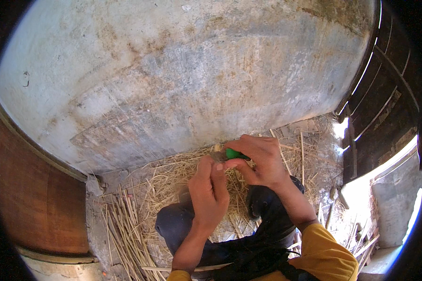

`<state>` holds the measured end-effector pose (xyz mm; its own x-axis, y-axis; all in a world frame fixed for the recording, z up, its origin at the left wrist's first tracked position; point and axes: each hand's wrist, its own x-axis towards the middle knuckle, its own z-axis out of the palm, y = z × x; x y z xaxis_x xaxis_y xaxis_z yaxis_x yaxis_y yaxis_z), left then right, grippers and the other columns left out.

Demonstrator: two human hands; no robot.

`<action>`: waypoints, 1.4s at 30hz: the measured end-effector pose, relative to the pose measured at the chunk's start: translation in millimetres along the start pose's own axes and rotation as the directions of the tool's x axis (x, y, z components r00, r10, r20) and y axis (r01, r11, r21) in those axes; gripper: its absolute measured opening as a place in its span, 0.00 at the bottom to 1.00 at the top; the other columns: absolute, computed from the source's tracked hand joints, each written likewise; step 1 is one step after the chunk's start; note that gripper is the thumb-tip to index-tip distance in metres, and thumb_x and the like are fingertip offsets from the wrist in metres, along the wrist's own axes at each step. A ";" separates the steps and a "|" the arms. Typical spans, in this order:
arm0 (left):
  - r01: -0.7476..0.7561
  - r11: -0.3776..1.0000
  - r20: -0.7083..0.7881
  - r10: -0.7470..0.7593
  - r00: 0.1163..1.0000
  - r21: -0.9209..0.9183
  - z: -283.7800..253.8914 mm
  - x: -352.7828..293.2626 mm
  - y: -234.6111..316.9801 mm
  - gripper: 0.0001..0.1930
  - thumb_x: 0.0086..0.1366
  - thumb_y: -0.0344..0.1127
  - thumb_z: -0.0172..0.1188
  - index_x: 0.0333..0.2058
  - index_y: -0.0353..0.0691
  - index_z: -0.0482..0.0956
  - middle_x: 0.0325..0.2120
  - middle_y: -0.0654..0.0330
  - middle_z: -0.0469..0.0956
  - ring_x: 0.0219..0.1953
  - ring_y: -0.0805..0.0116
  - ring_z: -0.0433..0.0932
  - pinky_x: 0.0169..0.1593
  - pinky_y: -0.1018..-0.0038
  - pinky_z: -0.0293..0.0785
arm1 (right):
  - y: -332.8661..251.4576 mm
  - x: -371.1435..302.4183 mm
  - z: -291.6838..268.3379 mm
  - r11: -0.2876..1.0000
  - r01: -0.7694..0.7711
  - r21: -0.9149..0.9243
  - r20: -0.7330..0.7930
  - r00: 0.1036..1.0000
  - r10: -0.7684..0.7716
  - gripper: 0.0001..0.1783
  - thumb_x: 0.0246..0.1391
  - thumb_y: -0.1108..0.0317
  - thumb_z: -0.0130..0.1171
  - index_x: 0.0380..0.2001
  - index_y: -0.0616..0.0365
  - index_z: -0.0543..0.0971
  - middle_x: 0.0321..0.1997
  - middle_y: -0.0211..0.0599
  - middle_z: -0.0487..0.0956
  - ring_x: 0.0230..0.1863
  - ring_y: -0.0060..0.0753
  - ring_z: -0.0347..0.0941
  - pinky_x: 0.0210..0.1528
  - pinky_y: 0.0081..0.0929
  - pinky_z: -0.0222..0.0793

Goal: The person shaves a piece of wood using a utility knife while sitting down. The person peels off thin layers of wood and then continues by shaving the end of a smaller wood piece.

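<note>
My right hand [262,159] is closed around a small, bright green thing with a rounded end [233,153], which looks like a handle; most of it is hidden in the palm. Just left of the green end is a small, blurred greyish piece [217,156], between the two hands. My left hand [208,185] is pinched, thumb against fingers, at the lower edge of that greyish piece. What the left fingers hold is too small to make out. Both hands meet above a heap of pale shavings [169,180], over my bent knees in dark trousers.
Long split sticks [129,225] lie in a bundle at the left. A stained plaster wall [187,84] rises close in front. A brown wooden panel [37,187] stands at the left, dark slatted boards [384,93] at the right. More sticks lie in bright light at lower right.
</note>
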<state>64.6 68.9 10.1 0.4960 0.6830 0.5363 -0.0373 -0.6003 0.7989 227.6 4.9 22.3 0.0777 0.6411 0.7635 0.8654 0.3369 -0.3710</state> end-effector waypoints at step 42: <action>-0.032 0.990 -0.060 0.040 0.997 0.140 7.9 -0.6 5.1 0.07 0.76 0.31 0.53 0.45 0.33 0.73 0.25 0.47 0.74 0.22 0.53 0.73 0.28 0.65 0.69 | 4.7 -1.7 -3.9 0.999 -0.039 0.003 -0.020 0.999 0.039 0.16 0.50 0.62 0.73 0.40 0.57 0.84 0.28 0.36 0.81 0.25 0.40 0.79 0.28 0.31 0.71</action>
<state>71.0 62.1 11.7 0.4415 0.6817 0.5833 0.0690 -0.6740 0.7355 233.5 2.7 21.3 0.1216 0.6396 0.7590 0.8600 0.3140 -0.4023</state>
